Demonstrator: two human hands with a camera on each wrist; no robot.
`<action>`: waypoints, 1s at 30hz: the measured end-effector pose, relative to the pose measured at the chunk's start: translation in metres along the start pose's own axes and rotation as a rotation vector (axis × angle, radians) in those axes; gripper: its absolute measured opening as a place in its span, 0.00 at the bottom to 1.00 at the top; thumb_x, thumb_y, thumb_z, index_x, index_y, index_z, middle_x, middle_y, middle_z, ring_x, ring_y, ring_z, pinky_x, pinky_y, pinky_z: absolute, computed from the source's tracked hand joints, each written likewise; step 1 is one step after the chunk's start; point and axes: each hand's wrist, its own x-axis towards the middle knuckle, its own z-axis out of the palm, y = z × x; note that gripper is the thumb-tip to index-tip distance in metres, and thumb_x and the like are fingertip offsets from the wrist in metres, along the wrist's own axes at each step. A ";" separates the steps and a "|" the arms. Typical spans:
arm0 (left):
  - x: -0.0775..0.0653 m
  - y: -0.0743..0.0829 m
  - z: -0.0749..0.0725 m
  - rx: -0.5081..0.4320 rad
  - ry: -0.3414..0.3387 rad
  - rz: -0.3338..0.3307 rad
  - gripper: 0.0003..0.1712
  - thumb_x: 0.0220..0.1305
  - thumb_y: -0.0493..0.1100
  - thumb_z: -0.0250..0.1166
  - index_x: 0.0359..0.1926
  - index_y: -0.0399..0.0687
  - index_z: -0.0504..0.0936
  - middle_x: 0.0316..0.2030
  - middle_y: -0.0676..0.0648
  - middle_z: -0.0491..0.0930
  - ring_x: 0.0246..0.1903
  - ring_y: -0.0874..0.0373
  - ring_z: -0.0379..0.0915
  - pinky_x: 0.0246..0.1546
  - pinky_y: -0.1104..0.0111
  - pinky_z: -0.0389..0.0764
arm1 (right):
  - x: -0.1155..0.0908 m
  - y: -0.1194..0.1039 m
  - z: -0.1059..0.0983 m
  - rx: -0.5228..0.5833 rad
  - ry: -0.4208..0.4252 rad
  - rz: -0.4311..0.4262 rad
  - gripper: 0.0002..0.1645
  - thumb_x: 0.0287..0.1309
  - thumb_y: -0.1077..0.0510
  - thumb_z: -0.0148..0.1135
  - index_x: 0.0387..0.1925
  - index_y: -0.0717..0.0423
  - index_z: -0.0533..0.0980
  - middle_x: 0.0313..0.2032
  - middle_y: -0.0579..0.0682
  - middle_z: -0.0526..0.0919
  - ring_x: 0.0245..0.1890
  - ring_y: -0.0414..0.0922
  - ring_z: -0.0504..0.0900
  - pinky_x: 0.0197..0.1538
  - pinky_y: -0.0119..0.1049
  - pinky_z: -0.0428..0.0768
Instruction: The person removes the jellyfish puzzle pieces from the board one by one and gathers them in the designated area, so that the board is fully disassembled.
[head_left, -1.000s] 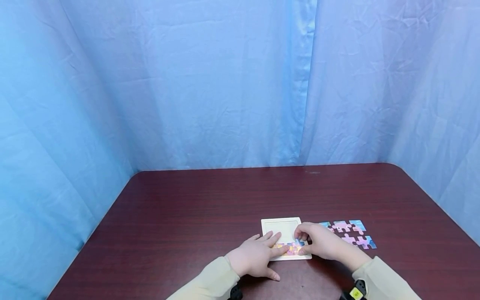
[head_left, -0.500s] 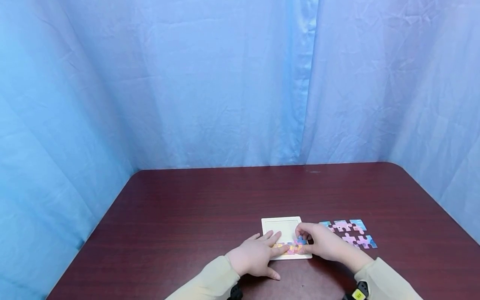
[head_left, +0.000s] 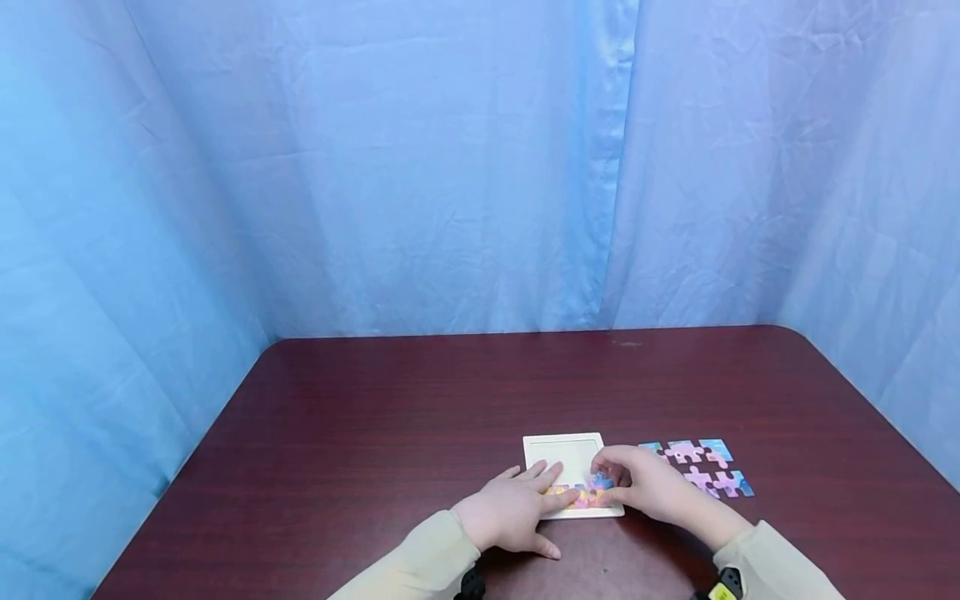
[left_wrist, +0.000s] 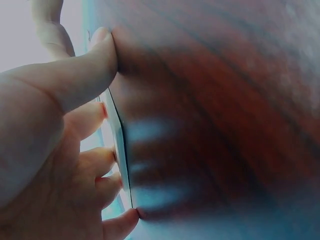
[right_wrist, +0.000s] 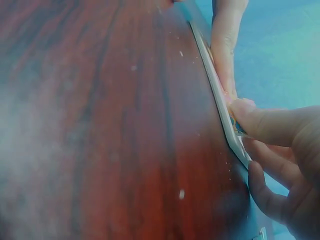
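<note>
Pale blue fabric curtain point(head_left: 450, 167) behind dark red-brown wood-grain table point(head_left: 390, 408). On table, cream rectangular puzzle tray point(head_left: 572, 456). Left hand point(head_left: 513, 510) spread across tray's near-left part, gripping nothing. Right hand point(head_left: 651, 485) at tray's right side, thumb and fingers nearly together. Loose pink-and-blue jigsaw pieces point(head_left: 684, 452) right of tray. Pinched in right hand, over tray: small blue-and-pink jigsaw piece point(head_left: 601, 481)

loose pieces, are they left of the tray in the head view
No, the loose pieces lie on the table to the right of the tray.
</note>
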 end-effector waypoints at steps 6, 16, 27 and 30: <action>0.001 0.000 0.000 -0.023 -0.015 -0.007 0.43 0.53 0.69 0.62 0.69 0.74 0.60 0.73 0.54 0.53 0.71 0.60 0.49 0.65 0.61 0.61 | -0.005 0.001 -0.007 0.070 0.042 0.052 0.11 0.47 0.55 0.72 0.34 0.47 0.78 0.26 0.37 0.77 0.26 0.29 0.72 0.30 0.29 0.74; -0.001 0.000 0.001 -0.019 -0.001 0.002 0.42 0.53 0.68 0.62 0.69 0.73 0.60 0.72 0.53 0.53 0.71 0.59 0.49 0.66 0.61 0.60 | -0.024 0.008 -0.025 0.193 0.028 0.068 0.13 0.50 0.53 0.70 0.37 0.50 0.79 0.27 0.39 0.78 0.27 0.31 0.75 0.29 0.29 0.74; -0.002 -0.001 0.000 -0.020 0.010 0.010 0.43 0.53 0.68 0.62 0.70 0.72 0.60 0.72 0.53 0.53 0.71 0.58 0.49 0.66 0.61 0.60 | -0.053 0.026 -0.049 0.336 0.089 0.119 0.14 0.54 0.64 0.66 0.42 0.62 0.73 0.30 0.39 0.76 0.19 0.36 0.76 0.21 0.33 0.73; -0.002 0.000 0.000 -0.024 0.014 0.012 0.43 0.53 0.68 0.62 0.69 0.72 0.60 0.72 0.53 0.54 0.71 0.58 0.50 0.66 0.61 0.60 | -0.059 0.031 -0.052 0.343 0.145 0.105 0.14 0.52 0.67 0.66 0.40 0.63 0.71 0.29 0.38 0.76 0.17 0.39 0.75 0.19 0.35 0.72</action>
